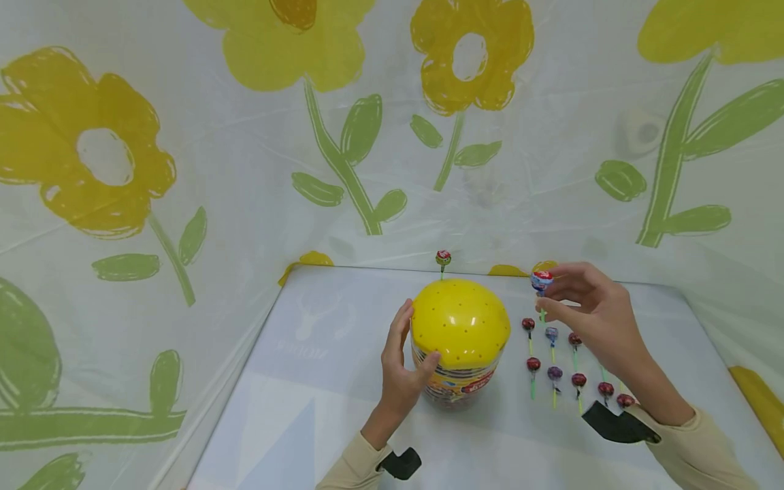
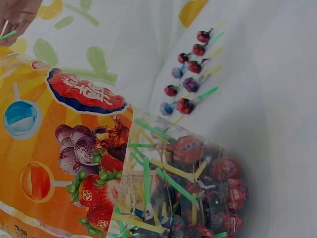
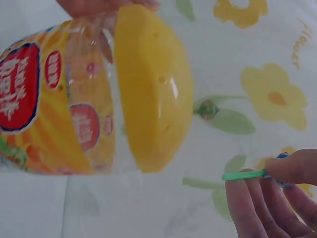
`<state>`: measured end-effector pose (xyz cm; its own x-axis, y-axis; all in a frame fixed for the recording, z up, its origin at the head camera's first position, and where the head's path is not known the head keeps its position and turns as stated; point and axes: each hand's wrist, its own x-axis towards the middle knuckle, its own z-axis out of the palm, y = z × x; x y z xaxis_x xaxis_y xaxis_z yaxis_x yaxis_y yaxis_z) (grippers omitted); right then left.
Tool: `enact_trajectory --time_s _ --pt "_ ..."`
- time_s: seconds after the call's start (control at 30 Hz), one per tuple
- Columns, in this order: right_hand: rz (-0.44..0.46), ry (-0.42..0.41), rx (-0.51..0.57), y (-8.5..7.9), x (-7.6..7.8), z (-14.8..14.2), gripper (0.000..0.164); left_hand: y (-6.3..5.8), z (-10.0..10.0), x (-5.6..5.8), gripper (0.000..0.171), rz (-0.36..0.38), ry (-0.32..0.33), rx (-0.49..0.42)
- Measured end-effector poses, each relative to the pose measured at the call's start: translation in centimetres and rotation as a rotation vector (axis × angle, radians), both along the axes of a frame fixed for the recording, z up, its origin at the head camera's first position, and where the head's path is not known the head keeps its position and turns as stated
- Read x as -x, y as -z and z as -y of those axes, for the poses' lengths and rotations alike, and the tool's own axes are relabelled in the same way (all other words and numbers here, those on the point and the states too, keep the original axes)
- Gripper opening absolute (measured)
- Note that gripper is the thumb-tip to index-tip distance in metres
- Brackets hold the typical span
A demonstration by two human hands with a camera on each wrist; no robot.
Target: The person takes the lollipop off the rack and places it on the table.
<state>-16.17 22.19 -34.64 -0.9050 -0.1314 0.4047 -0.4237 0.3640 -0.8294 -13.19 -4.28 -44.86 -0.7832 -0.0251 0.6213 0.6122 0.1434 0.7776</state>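
Note:
A clear plastic jar with a fruit-printed label and a domed yellow lid dotted with small holes stands upright on the table. My left hand holds its left side, thumb at the front near the lid's edge. One lollipop stands up from the back of the lid. To the right of the jar, my right hand pinches a blue-and-red wrapped lollipop by its green stick, which the right wrist view shows apart from the lid. More lollipops lie inside the jar.
Several wrapped lollipops lie in rows on the white table, right of the jar and partly under my right forearm. A flower-printed curtain hangs behind the table and along its sides.

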Motion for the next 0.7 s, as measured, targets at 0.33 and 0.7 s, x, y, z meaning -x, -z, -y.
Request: enact_trajectory --time_s 0.33,0.7 --pt "0.055 0.081 -0.11 1.8 -0.2 -3.2 0.039 -0.1 0.0 -0.2 0.064 -0.011 0.004 -0.001" --pt "0.141 0.133 -0.169 4.3 -1.0 -6.6 0.038 0.1 -0.1 0.1 0.064 -0.032 -0.009 0.01"
